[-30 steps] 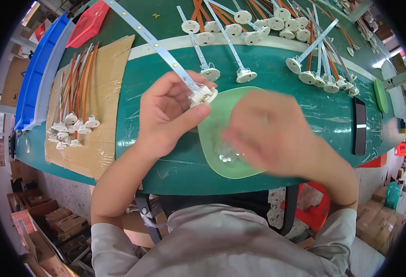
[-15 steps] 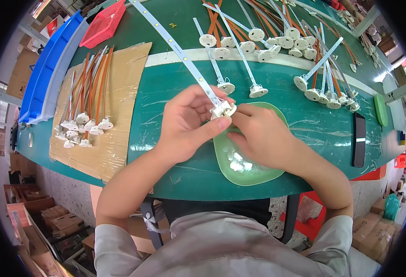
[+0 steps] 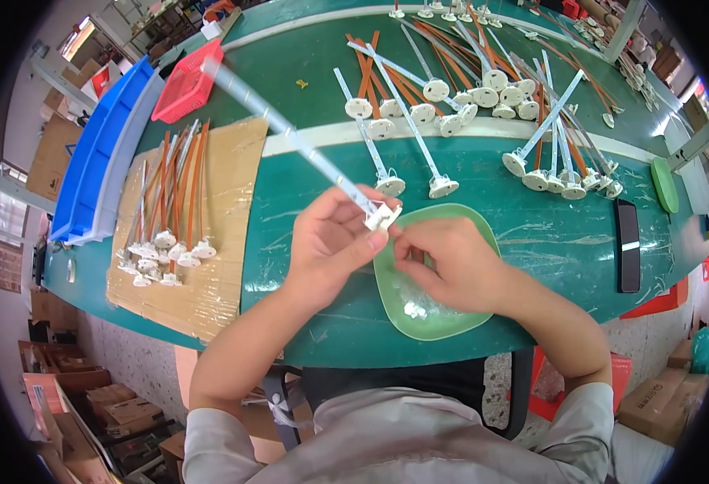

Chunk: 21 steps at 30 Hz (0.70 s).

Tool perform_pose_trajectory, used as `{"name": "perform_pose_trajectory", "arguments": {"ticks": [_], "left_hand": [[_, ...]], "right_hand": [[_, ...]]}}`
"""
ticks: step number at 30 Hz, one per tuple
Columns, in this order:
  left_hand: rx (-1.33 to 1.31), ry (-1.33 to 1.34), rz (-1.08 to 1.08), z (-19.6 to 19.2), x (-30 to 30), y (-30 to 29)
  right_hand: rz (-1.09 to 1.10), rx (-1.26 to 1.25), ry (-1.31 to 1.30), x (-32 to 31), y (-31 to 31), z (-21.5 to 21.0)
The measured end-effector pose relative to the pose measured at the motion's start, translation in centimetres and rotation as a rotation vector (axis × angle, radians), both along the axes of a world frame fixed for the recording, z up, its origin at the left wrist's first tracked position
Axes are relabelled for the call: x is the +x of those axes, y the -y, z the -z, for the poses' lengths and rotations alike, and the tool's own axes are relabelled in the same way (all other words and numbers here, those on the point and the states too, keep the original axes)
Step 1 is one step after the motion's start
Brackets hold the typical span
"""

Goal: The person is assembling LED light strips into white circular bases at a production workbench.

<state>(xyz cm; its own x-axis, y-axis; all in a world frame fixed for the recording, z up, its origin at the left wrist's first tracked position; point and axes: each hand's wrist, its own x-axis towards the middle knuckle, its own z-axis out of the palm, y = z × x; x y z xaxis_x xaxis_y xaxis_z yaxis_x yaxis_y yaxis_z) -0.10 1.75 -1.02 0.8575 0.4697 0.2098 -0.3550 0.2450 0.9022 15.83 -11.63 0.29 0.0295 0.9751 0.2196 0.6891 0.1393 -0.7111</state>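
Observation:
My left hand (image 3: 326, 250) grips the white plastic base of an LED light strip (image 3: 310, 152) between thumb and fingers. The pale strip slants up and away to the left, its far end blurred. My right hand (image 3: 451, 262) is closed in a pinch just right of the base, near its edge; what its fingertips hold, if anything, is too small to make out. Beneath the right hand lies a light green bowl (image 3: 431, 329) with small clear pieces (image 3: 412, 310) inside. Part of the bowl is covered by that hand.
Similar strips with round white bases lie in a bunch (image 3: 169, 210) on cardboard (image 3: 185, 310) at left, and in piles (image 3: 483, 85) at the back and right. A blue tray (image 3: 96, 161), red basket (image 3: 189, 85), black phone (image 3: 627, 246) and green dish (image 3: 663, 185) lie around.
The whole view has shifted, with table things lower now. The held strip's base has turned in my left hand, and my right fingers sit slightly lower beside it.

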Motion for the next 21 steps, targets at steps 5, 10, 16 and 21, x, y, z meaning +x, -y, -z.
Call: {"name": "perform_pose_trajectory", "arguments": {"ticks": [5,10,16,21], "left_hand": [[-0.14,0.097,0.08,-0.1,-0.6,-0.4],[-0.246,0.118,0.12,-0.1,-0.9,0.0],[-0.169,0.179,0.176,0.4,-0.7,0.7],[-0.161,0.174,0.22,0.5,-0.7,0.9]], "right_hand": [[0.078,0.38,-0.107,-0.1,0.8,-0.7],[0.09,0.631,-0.172,-0.7,1.6,-0.5],[0.064,0.732,-0.098,-0.8,1.4,-0.7],[0.063,0.718,-0.126,-0.9,1.2,-0.2]]}}
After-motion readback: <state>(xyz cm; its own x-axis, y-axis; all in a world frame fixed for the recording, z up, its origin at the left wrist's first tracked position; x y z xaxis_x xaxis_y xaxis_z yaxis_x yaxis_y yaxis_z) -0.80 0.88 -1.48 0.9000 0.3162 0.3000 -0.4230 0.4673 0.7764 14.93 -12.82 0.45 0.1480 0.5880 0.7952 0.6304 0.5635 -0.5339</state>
